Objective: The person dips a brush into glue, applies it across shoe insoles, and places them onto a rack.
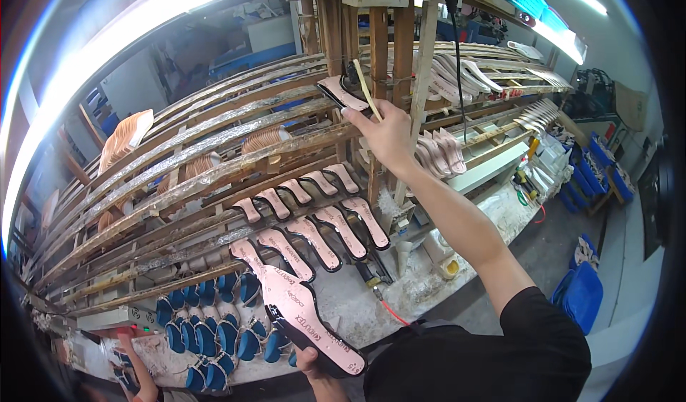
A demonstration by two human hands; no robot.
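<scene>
Low in the picture, my left hand (309, 363) is closed on the near end of a pink insole (304, 309) with a black edge; the insole is held tilted above the bench. My right hand (389, 132) is stretched up to the wooden rack, its fingers closed around a thin pale stick (365, 87). The thumb of that hand meets a smaller-looking pink insole (341, 91) with a black rim, at the rack's slats. Whether the thumb grips this insole or only touches it is unclear. Two rows of similar pink insoles (314, 241) lean along the lower slats between my hands.
Slatted wooden racks (214, 180) cross the view, bearing stacks of pale insoles (127, 139). Blue shoe parts (207, 334) stand on the bench at lower left, near another person's arm (141, 366). A black cable (459, 66) hangs by a post. Blue crates (580, 295) are at right.
</scene>
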